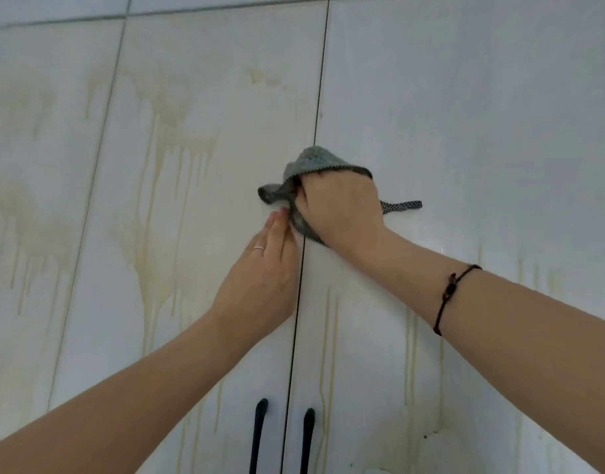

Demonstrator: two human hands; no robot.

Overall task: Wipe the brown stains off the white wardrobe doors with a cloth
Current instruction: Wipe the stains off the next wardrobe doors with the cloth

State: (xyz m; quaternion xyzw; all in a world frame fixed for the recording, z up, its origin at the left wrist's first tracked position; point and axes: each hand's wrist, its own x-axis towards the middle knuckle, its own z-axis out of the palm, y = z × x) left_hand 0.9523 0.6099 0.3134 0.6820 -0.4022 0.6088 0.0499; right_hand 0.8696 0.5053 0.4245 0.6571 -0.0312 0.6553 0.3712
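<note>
The grey-green cloth, bunched into a wad, sits pressed on the white wardrobe doors right at the dark seam between the two middle panels. A patterned tail of it trails out toward three o'clock. My right hand grips the wad, fingers curled round it and knuckles toward the camera, a black cord bracelet on that forearm. My left hand lies flat on the door at seven o'clock from the cloth. Its fingers are straight and hold nothing, their tips just beside the cloth's lower edge, and one finger wears a ring.

The wiping looks to be under way but far from finished. The upper part of the right-hand door looks clean, while heavy brown stains run in drips from ten o'clock down to eight o'clock across the doors left of the seam. Thinner runs show at six o'clock, and more at five o'clock, below my right forearm. Two black handles hang at six o'clock.

The next move, as I judge it, is to carry the cloth left over the seam into the thick drips. That calls for firm pressure, with the flat hand steadying the door.
</note>
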